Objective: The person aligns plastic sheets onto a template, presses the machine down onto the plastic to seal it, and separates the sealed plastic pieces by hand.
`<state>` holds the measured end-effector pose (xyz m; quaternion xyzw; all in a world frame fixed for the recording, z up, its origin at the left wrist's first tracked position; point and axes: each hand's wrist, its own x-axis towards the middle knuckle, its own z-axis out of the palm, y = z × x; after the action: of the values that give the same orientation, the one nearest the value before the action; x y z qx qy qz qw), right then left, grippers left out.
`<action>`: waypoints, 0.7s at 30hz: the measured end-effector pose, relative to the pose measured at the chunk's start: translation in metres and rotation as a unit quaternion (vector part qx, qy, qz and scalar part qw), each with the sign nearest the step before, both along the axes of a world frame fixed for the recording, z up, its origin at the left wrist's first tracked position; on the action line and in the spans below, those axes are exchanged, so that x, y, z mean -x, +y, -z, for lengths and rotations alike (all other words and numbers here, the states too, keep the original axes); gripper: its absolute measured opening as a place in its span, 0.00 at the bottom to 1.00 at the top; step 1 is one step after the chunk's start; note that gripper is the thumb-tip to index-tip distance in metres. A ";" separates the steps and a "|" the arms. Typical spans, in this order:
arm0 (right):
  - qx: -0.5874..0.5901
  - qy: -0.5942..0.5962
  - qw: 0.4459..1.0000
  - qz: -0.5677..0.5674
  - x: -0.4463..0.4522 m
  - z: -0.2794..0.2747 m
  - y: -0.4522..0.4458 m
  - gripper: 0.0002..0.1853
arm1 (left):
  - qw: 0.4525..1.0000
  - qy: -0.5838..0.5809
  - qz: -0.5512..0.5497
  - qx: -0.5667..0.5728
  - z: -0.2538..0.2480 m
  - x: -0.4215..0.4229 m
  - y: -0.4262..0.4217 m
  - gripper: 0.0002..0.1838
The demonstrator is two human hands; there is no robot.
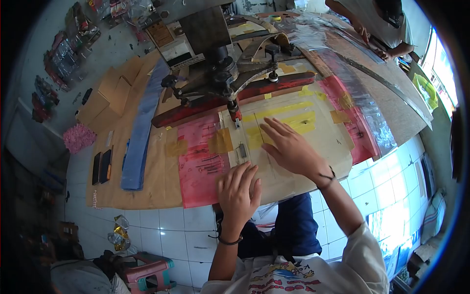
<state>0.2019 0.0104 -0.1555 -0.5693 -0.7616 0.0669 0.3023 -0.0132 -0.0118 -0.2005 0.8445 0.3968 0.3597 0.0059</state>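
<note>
Left hand: the left hand [238,191] lies palm down at the near edge of the board, its 4 fingers extended close together and the thumb a little apart; what lies beneath the fingertips is hidden.
Right hand: the right hand [293,152] is spread over the board, fingers pointing toward the machine, pinching nothing visible.
Board: the pale board [313,139] sits under the machine, yellow tape [301,122] across its far part.
Small piece: a small grey piece [242,150] lies just beyond the left fingertips, near the machine's red tip [235,116].
Machine: the dark machine head [220,68] stands over the board, with a long red bar [196,111] running crosswise behind the tip.
Pink sheets: 1 pink sheet [196,174] left of the board, 1 more to its right.
Surface, left side: on the brown surface [164,179] lie blue sheets [138,142] and 2 dark flat objects [102,166].
Far right: another person's hands [362,32] work at a clear strip.
</note>
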 end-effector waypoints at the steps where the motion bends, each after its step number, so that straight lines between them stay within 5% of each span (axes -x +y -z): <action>1: -0.003 -0.044 0.999 -0.002 0.002 0.017 0.016 0.25 | 1.000 -0.004 -0.002 0.008 -0.001 0.000 -0.001 0.20; 14: -0.025 -0.118 0.989 0.086 0.018 0.021 -0.052 0.26 | 0.997 -0.057 0.021 0.053 -0.007 0.004 -0.002 0.29; 16: 0.002 -0.057 0.996 0.069 0.029 0.010 -0.088 0.22 | 0.992 -0.092 0.040 0.074 -0.010 0.004 0.001 0.27; 21: 0.053 0.078 0.994 0.056 0.006 0.005 -0.095 0.15 | 0.998 0.038 0.016 0.057 -0.021 -0.003 -0.010 0.21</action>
<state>0.1959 -0.0843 -0.1602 -0.6191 -0.6982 0.1339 0.3335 -0.0099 -0.0218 -0.1793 0.8621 0.4029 0.3041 0.0445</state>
